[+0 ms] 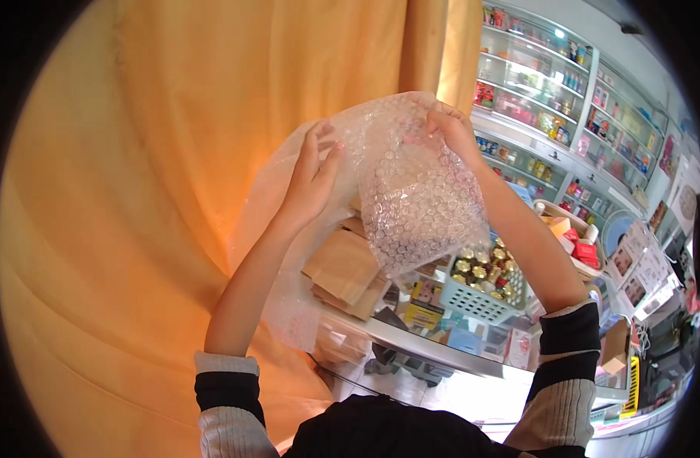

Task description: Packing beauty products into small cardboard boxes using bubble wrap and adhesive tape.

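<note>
A clear sheet of bubble wrap [424,200] hangs in front of me, its near part doubled over in a bubbly flap. At its upper right edge, my right hand [454,130] pinches the wrap between thumb and bent fingers. My left hand [311,182] is raised against the left part of the sheet, thumb and fingers apart. Whether film is caught between those fingers cannot be told. Thin wrap trails down past my left forearm to a pinkish lower end. Behind the sheet, brown paper bags [344,266] lie stacked on a glass counter [378,332], partly covered by the wrap.
Right of the bags stands a pale green plastic basket [481,303] of gold-capped bottles. Beyond it is a bin of small boxes [582,249]. An orange curtain [126,229] hangs along the left. Glass shelves [533,74] of packaged goods line the far right wall.
</note>
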`<state>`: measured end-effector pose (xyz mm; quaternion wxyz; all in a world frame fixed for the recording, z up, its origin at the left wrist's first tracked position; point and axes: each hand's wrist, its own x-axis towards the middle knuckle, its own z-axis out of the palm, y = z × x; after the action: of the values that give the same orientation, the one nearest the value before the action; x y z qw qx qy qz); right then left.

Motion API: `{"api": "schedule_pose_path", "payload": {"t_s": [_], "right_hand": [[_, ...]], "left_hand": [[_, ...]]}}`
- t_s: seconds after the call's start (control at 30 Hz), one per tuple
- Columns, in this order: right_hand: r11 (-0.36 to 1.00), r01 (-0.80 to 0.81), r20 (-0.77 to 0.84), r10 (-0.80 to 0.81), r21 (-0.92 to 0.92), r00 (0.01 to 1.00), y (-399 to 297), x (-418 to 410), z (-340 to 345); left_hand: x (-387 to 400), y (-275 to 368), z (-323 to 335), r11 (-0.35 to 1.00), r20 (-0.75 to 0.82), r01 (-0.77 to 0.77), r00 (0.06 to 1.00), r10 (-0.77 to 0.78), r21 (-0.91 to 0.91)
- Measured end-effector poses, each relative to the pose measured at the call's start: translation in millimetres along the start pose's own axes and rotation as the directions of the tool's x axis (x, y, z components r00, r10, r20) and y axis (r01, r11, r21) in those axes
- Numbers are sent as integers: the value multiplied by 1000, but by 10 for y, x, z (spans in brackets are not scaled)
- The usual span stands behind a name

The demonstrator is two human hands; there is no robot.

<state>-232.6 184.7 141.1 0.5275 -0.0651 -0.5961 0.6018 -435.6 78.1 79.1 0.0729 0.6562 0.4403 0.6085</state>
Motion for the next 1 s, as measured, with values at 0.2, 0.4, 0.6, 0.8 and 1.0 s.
{"api": "schedule_pose_path", "payload": {"t_s": [0.2,0.4,0.6,0.8,1.0], "right_hand": [[992,-60,-84,51,-111,995,-424,-422,-219],[953,96,24,-93,-287,995,-772,-1099,-321],[534,455,423,-190,-712,886,-1044,-1776,-361],[428,493,465,-175,-758,868,-1341,-2246,-566],[669,98,-257,-411,-737,875,-1706,-2522,-1038]], "left_hand": [[-49,750,450,845,-176,-326,885,430,424],[-126,1262,1016,991,138,-121,982,128,-55],[-207,1638,1447,840,243,361,928,-282,-406],[-255,1658,1847,666,430,397,894,-125,-631],[-376,1877,2167,512,512,518,843,-167,-686]]}}
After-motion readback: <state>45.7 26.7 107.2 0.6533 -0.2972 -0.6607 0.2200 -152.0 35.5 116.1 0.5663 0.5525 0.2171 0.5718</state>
